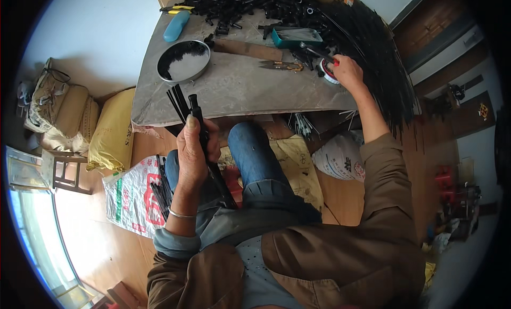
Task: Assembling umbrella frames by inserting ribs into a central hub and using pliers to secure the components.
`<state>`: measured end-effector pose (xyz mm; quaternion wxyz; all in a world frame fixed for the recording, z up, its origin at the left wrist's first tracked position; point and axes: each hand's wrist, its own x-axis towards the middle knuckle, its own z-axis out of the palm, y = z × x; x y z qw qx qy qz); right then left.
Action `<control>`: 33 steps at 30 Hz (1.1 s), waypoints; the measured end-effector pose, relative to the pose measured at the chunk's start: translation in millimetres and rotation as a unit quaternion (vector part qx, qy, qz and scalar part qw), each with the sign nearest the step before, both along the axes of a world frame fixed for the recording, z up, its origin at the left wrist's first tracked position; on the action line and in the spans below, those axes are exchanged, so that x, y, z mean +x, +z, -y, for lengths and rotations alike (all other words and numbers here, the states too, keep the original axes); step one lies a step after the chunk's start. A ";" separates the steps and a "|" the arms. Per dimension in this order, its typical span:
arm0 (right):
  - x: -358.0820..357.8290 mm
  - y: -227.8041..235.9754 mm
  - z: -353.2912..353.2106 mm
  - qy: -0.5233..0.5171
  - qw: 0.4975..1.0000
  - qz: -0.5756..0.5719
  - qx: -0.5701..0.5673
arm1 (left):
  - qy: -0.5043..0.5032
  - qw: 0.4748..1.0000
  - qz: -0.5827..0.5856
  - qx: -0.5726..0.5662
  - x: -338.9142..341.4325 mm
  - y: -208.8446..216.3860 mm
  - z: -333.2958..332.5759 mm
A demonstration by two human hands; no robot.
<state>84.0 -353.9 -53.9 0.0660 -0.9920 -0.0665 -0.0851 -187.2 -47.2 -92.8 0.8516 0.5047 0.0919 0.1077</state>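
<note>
The left hand [198,144] is nearer the person than the round silver metal bowl [202,73], its fingers wrapped firmly around several thin black rods [179,102] and a thicker black tube with a knobbed end [196,111]; their upper ends point up toward the bowl.

The right hand [348,73] is well to the right of the bowl, over the red end of a dark, slender metal tool [315,50] and a small round white-and-red tub [331,77]. Its fingers are bent, but I cannot tell whether they grip the tool or reach into the tub.

The bowl rests on the grey table [250,92] with small black pieces inside. To its right are a brown flat board [247,49], snips with yellow-orange handles [282,66] and a teal rectangular box [298,44] of pale thin strips. Just behind the bowl lies a light-blue oblong case [176,26].
</note>
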 end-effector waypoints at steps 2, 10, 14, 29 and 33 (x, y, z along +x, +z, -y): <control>3.7 -6.7 -4.4 0.012 1.000 -0.002 -0.003 | 0.002 1.000 -0.004 0.002 1.4 -0.3 0.5; 16.8 -7.3 -1.3 0.022 0.999 0.012 -0.024 | 0.009 1.000 -0.017 -0.005 3.7 0.6 4.1; 20.2 0.9 4.1 -0.019 0.999 -0.010 0.033 | 0.018 0.999 -0.018 0.020 5.6 -0.6 6.2; -85.4 15.0 -79.9 0.182 0.591 -0.377 0.689 | 0.074 0.996 -0.004 0.054 -11.4 6.9 3.8; -153.5 -11.0 -147.3 0.247 0.505 -0.436 0.703 | 0.099 0.994 0.002 0.051 -14.7 12.1 4.6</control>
